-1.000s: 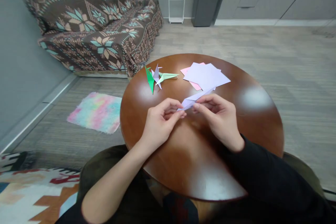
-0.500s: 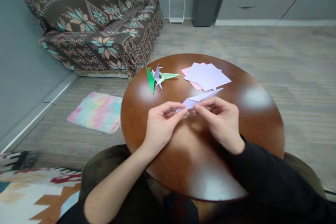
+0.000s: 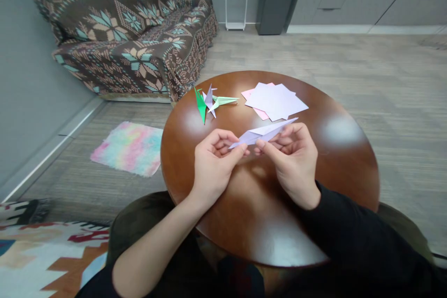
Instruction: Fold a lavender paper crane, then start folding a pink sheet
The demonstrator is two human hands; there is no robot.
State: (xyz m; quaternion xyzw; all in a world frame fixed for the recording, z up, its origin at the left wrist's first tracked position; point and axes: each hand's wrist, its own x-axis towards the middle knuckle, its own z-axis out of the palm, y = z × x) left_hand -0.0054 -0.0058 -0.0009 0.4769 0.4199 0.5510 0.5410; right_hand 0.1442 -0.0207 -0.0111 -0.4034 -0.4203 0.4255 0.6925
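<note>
Over on the far left I see a sofa (image 3: 132, 37) under a brown cover patterned with pale blue and peach stars, and on the floor in front of it a fluffy rug (image 3: 126, 149) in pastel pink, yellow and blue. Next comes the round brown table (image 3: 244, 214), glossy with reflected light. Near its far left edge three folded paper birds sit close together: a green bird (image 3: 200, 107), a lilac bird (image 3: 208, 98) in the middle, and a pale green bird (image 3: 223, 101) with a long point toward the right. Nearer the person, the left hand (image 3: 216, 163) has its thumb and forefinger closed on the left tip of a folded lilac paper (image 3: 267, 130), the other fingers curled in beneath. This long, narrow piece is held over the middle of the table, its right point slanting up and away. The right hand (image 3: 296, 163) pinches it near the middle of its near edge, thumb in front, fingers loosely bent behind. Just beyond that point lie fanned lilac sheets (image 3: 275, 101), with pink paper (image 3: 261, 113) poking out underneath.
</note>
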